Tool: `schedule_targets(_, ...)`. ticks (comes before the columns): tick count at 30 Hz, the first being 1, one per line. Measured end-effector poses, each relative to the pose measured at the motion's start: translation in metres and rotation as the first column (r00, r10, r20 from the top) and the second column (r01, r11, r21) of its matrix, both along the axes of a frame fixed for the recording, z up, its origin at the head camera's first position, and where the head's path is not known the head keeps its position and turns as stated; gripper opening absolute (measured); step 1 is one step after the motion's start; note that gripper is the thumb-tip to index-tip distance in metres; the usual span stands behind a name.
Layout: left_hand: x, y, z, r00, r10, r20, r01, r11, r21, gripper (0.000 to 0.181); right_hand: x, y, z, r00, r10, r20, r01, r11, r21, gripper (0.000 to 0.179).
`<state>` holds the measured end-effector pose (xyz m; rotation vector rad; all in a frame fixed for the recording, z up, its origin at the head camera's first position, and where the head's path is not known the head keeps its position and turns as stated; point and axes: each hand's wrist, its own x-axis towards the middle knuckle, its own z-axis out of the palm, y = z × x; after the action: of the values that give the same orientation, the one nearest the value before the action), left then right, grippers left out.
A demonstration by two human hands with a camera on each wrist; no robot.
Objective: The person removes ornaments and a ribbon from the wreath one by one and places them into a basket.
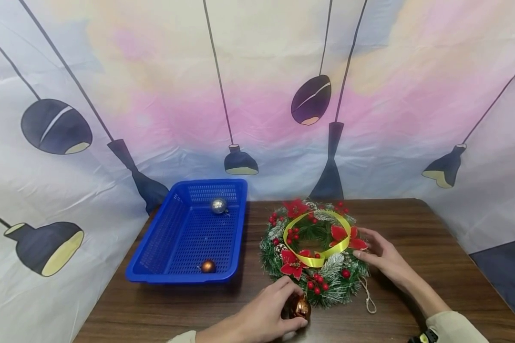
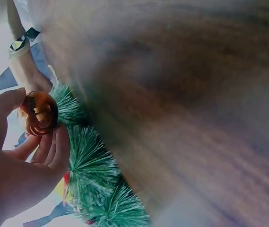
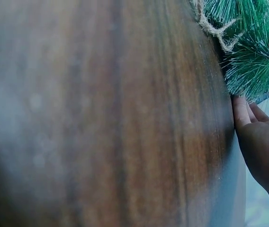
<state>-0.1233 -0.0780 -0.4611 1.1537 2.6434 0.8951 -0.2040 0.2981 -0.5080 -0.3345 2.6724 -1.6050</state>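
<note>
Well, left grip (image 1: pixel 267 305) pinches a bauble (image 1: pixel 302 308); uncurled right grip (image 1: pixel 385 258) touches the wreath (image 1: pixel 334 267), which faces upward.

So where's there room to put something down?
The wood-grain table is bare between the right hand and its back right corner, and in a strip between the blue basket and the Christmas wreath. The basket looks free between its silver bauble and bronze bauble. It's crowded at the wreath's near edge, where the left hand holds a copper bauble.
</note>
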Motion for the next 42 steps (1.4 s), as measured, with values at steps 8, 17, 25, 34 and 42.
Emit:
schedule_targets(8,-0.003,-0.001,0.01,0.984,0.026,-0.178,-0.017,0.998,0.052,0.038,0.0,-0.001,-0.002,0.999,0.007,-0.04,-0.007,1.0,-0.015,0.068)
schedule_targets(17,-0.01,0.003,0.015,0.97,0.052,-0.237,-0.034,0.996,0.079,0.041,0.001,0.0,-0.002,0.999,0.008,-0.032,-0.009,1.0,-0.019,0.069)
schedule_targets(25,-0.015,0.011,0.018,0.964,0.045,-0.263,-0.011,0.992,0.128,0.044,0.0,0.0,-0.003,1.0,0.013,-0.022,-0.014,0.999,-0.04,0.069)
schedule_targets(34,-0.02,0.016,0.024,0.963,0.042,-0.265,0.003,0.986,0.169,0.041,0.001,0.001,-0.002,1.0,0.006,-0.018,-0.006,1.0,-0.012,0.07)
schedule_targets(42,-0.024,0.023,0.028,0.976,0.039,-0.214,-0.01,0.991,0.133,0.043,0.001,0.001,-0.002,1.0,0.008,-0.018,-0.009,1.0,-0.01,0.07)
